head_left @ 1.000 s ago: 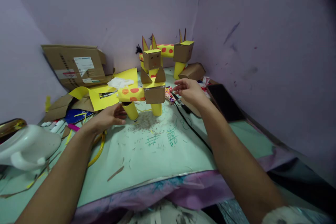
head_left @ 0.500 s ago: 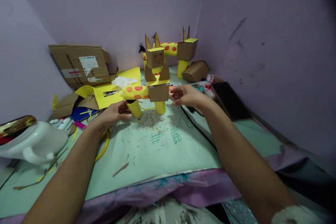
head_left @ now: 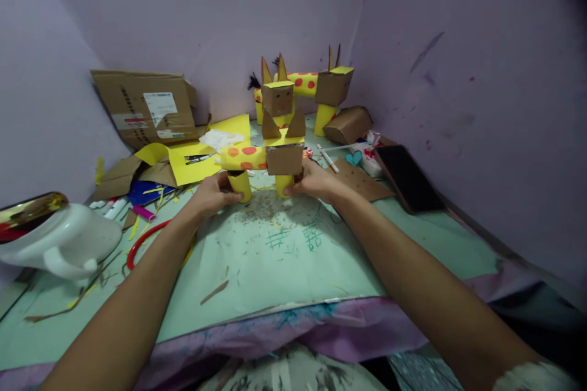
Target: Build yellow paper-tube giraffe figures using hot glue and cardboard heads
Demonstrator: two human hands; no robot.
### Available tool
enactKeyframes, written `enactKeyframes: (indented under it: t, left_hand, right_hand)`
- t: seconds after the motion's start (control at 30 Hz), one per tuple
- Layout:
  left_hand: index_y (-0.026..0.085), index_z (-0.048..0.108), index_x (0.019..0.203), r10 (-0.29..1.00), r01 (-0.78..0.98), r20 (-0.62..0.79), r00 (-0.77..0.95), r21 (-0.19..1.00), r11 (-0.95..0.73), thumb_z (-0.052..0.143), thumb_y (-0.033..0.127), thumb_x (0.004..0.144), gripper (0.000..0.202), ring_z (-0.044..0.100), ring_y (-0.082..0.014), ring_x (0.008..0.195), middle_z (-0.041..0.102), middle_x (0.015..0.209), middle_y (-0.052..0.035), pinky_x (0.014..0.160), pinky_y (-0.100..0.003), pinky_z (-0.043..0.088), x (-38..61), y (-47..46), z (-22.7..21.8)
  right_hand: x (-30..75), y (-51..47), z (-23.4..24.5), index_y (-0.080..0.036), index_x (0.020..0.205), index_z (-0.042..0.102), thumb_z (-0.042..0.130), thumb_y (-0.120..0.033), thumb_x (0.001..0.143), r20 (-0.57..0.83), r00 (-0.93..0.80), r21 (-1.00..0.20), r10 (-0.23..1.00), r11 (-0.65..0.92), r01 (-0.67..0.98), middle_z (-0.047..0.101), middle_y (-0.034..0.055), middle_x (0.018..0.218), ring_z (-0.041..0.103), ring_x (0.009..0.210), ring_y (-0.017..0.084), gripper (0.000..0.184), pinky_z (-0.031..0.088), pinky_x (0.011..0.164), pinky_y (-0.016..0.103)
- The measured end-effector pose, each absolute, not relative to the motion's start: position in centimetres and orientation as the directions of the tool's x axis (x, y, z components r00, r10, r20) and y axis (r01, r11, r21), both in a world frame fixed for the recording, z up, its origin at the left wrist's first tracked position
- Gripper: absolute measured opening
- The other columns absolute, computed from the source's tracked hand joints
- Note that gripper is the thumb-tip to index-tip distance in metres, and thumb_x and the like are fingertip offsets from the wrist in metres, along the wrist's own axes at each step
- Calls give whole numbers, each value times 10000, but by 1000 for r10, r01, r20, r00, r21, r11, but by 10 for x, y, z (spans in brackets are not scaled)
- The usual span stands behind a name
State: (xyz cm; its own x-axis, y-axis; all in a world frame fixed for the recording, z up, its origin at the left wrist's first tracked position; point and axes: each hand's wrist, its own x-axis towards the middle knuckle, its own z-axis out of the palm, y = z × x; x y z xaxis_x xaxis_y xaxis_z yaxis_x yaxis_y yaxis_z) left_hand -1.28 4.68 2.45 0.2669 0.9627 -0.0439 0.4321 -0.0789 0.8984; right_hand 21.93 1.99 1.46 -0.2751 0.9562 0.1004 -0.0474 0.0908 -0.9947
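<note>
A paper-craft animal stands in front of me, with a yellow tube body [head_left: 243,157] with orange spots and a brown cardboard box head [head_left: 285,160] with pointed ears. My left hand [head_left: 213,197] is closed around the left yellow tube leg [head_left: 241,187], thumb in front. My right hand [head_left: 316,182] pinches the right yellow tube leg [head_left: 283,186] under the box head; its far fingers are partly hidden. Directly behind, a second cardboard head [head_left: 278,99] rises. Another spotted animal [head_left: 332,87] stands farther back, to the right.
At left are a white mug-like vessel [head_left: 87,235], a red loop [head_left: 132,252], markers and paper scraps. A cardboard box piece [head_left: 151,107] leans on the wall behind yellow paper [head_left: 183,165]. At right lie a dark phone-like slab [head_left: 410,180] and flat cardboard [head_left: 362,182].
My right hand has moved left and inward, from beside the animal onto its right leg. The left hand has closed on the left leg. The view has shifted slightly.
</note>
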Motion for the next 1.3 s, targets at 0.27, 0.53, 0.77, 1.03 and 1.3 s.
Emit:
enactKeyframes:
  t: [0.27,0.53,0.77,1.03,1.3]
  left_hand:
    - [121,652,948,956,281,-32,291,958,-54,778,283,484,507,619,-317,951,690,1015,-137,859,-456,465,-3,34,30]
    - [96,630,987,945,219,65,320,965,-141,772,342,496,567,616,-299,951,680,1028,-146,828,-418,482,9,26,31]
    - [105,636,942,941,192,90,327,968,-159,749,307,503,496,615,-293,910,685,975,-128,809,-427,486,10,28,25]
    - [124,622,887,949,229,60,310,964,-136,742,264,493,436,611,-255,840,684,956,-106,717,-370,500,14,28,17]
    - [133,627,870,931,297,84,356,934,-198,675,178,501,375,606,-191,724,688,881,-54,641,-301,484,15,29,6]
  right_hand:
    - [209,12,19,-187,968,528,752,-183,549,150,-208,-975,967,109,-194,642,102,1089,609,1010,256,476,466,916,432]
    - [194,4,23,-212,981,516,768,-270,567,195,-217,-961,956,143,-236,631,90,1132,588,1062,252,488,473,939,426]
    - [192,5,18,-217,985,514,775,-265,564,196,-229,-956,953,133,-263,630,85,1126,605,1018,248,498,465,941,439]
    - [190,5,10,-220,984,515,745,-249,577,161,-223,-969,961,111,-219,638,80,1110,592,1034,250,468,480,898,419]
    - [191,7,3,-233,1043,538,718,-226,580,114,-271,-991,956,90,-100,654,73,1062,576,1043,266,497,485,851,411]
